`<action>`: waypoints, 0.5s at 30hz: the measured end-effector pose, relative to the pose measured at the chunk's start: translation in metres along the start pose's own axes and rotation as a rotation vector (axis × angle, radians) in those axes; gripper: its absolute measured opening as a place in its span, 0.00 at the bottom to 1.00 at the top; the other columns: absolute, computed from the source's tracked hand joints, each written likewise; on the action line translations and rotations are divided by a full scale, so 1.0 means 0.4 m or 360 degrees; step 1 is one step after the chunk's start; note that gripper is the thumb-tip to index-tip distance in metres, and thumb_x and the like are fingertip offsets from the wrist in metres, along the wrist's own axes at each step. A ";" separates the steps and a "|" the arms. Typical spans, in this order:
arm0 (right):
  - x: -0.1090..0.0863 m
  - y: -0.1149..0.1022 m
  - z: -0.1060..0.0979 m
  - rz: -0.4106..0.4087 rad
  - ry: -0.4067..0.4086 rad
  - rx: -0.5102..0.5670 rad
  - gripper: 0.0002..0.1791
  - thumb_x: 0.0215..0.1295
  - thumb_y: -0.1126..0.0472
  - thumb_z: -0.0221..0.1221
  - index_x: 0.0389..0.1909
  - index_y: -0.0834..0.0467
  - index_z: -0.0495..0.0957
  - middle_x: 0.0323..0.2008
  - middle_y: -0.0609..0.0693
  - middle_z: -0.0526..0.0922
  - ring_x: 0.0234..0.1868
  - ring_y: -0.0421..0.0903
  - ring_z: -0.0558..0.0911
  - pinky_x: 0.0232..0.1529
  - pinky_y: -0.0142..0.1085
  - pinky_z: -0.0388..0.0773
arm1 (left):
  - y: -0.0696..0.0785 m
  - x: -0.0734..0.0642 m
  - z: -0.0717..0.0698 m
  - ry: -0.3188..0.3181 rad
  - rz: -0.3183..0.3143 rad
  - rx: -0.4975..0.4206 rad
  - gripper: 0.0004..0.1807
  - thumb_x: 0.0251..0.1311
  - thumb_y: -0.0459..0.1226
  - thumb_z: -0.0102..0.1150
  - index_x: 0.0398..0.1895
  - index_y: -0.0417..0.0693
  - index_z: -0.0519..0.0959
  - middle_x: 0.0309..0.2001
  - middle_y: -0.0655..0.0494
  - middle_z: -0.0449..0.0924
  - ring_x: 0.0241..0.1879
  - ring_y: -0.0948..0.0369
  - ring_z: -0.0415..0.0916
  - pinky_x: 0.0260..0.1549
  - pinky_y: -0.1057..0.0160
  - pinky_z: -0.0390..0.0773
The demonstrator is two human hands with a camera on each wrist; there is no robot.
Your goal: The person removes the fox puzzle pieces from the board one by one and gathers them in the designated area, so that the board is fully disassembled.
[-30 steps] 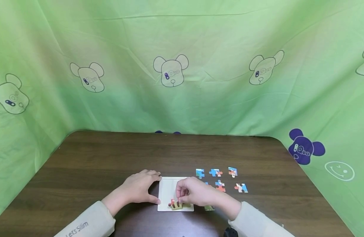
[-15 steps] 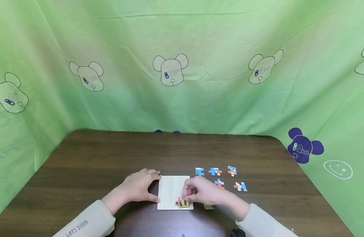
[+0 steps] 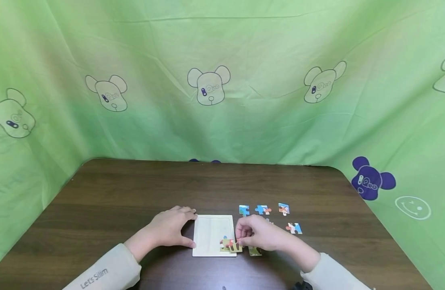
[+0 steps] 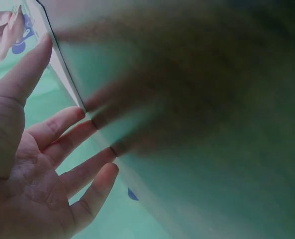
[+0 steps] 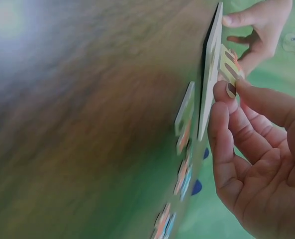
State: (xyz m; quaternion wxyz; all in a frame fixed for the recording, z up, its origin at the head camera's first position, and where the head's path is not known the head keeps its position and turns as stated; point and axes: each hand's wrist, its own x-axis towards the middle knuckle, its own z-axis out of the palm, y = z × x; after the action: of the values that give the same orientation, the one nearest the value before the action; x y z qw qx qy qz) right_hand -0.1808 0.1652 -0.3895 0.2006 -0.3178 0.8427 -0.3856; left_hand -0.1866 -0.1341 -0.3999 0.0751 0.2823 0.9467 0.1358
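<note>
My left hand (image 3: 169, 227) rests at the left edge of a flat, pale puzzle board (image 3: 208, 231), thumb and fingers spread along it. In the left wrist view the left hand's straight fingers (image 4: 70, 137) meet the board's edge. Over the lower right corner of that board, my right hand (image 3: 260, 233) pinches a yellow-green puzzle piece (image 3: 237, 247) with brown stripes. The right wrist view has this piece (image 5: 229, 64) tilted between thumb and fingertip, close to the board's surface. A second puzzle piece (image 3: 224, 244), red, blue and yellow-green, lies in the board's corner, partly overlapped by the held one.
Right of the board several loose puzzle pieces lie on the dark wooden table (image 3: 153, 181), among them a blue one (image 3: 244, 209), a red and white one (image 3: 294, 228) and a green one (image 3: 254, 251) near my right wrist. A green printed curtain (image 3: 244, 125) hangs behind.
My right hand has moved right with the striped piece, from the middle of the board's lower edge to its right corner. The piece beneath now shows. The left hand has stayed still.
</note>
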 end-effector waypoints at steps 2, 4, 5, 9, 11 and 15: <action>-0.013 0.006 -0.008 0.0010 0.0013 -0.0005 0.06 0.59 0.70 0.64 0.28 0.58 0.77 0.22 0.41 0.78 0.26 0.31 0.74 0.31 0.27 0.75 | 0.000 0.002 0.001 0.0002 0.0003 0.0004 0.39 0.43 0.58 0.74 0.59 0.51 0.79 0.66 0.52 0.75 0.66 0.49 0.71 0.52 0.43 0.78; -0.028 0.012 -0.017 0.0018 0.0032 -0.0010 0.06 0.59 0.69 0.64 0.28 0.58 0.77 0.22 0.41 0.77 0.26 0.31 0.74 0.31 0.27 0.75 | 0.001 0.002 0.001 0.0002 0.0003 0.0008 0.39 0.44 0.58 0.74 0.60 0.51 0.79 0.66 0.52 0.75 0.66 0.49 0.71 0.52 0.43 0.78; -0.035 0.016 -0.021 0.0020 0.0041 -0.0008 0.06 0.59 0.69 0.65 0.28 0.58 0.77 0.22 0.41 0.77 0.26 0.31 0.74 0.31 0.28 0.75 | 0.001 0.002 0.000 0.0002 0.0002 0.0010 0.39 0.44 0.58 0.74 0.60 0.51 0.79 0.66 0.52 0.75 0.66 0.49 0.71 0.52 0.43 0.78; -0.065 0.028 -0.041 0.0025 0.0082 0.0003 0.05 0.60 0.67 0.65 0.29 0.58 0.77 0.23 0.42 0.78 0.27 0.31 0.73 0.31 0.28 0.74 | 0.002 0.001 -0.004 0.0004 -0.0001 0.0011 0.39 0.44 0.58 0.74 0.60 0.51 0.79 0.66 0.52 0.75 0.66 0.48 0.70 0.53 0.43 0.77; -0.081 0.035 -0.050 0.0018 0.0103 0.0018 0.05 0.60 0.67 0.65 0.30 0.58 0.77 0.23 0.42 0.78 0.27 0.31 0.73 0.31 0.28 0.74 | 0.003 0.001 -0.004 0.0001 -0.0001 0.0013 0.39 0.44 0.58 0.74 0.60 0.51 0.79 0.66 0.52 0.75 0.66 0.48 0.70 0.53 0.42 0.77; -0.114 0.051 -0.068 0.0033 0.0132 0.0047 0.05 0.60 0.66 0.65 0.30 0.59 0.77 0.24 0.42 0.79 0.27 0.31 0.74 0.31 0.28 0.75 | 0.003 0.001 -0.002 -0.0005 0.0000 0.0013 0.39 0.44 0.58 0.74 0.60 0.51 0.79 0.66 0.52 0.75 0.66 0.47 0.71 0.53 0.42 0.77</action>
State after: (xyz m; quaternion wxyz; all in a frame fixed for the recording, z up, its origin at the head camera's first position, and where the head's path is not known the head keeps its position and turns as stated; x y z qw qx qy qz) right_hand -0.1716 0.2211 -0.3843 0.1742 -0.2899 0.8476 -0.4088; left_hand -0.1864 -0.1333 -0.3988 0.0756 0.2828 0.9471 0.1315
